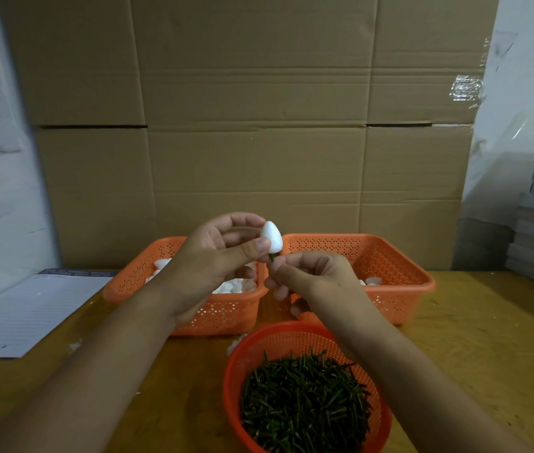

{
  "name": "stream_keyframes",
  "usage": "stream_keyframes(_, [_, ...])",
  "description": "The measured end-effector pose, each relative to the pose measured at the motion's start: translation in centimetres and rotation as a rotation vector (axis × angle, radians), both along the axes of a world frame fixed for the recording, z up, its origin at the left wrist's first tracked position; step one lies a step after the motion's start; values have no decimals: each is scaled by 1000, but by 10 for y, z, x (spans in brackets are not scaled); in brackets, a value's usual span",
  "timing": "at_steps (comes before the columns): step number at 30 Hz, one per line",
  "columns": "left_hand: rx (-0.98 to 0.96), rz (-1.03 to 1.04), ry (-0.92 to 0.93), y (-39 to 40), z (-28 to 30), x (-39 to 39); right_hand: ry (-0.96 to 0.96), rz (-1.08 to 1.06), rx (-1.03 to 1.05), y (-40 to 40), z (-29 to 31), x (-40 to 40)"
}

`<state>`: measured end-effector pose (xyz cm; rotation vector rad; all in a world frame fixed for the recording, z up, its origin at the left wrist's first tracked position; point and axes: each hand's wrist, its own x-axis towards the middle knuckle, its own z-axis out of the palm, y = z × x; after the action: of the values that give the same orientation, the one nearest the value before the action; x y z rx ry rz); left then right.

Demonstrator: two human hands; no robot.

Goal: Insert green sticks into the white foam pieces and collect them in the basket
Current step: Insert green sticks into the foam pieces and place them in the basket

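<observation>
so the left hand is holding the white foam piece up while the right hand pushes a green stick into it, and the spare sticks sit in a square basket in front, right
Nearly: the head view shows the spare green sticks in a round basket, not a square one. The rest holds: the left hand pinches the white foam piece raised above the table, and the right hand holds a green stick at its underside.

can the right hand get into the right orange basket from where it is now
Probably yes. The right hand sits just in front of the right orange basket, whose top is open, with nothing between them. Its fingers pinch the green stick in the foam piece, which the left hand holds.
</observation>
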<state>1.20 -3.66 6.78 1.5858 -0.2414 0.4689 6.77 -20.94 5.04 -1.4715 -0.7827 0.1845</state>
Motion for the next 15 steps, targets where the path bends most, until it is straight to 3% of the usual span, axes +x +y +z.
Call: stream_keyframes(15, [-8,-8,11,-3,0,-2,27,65,35,1,-2,1])
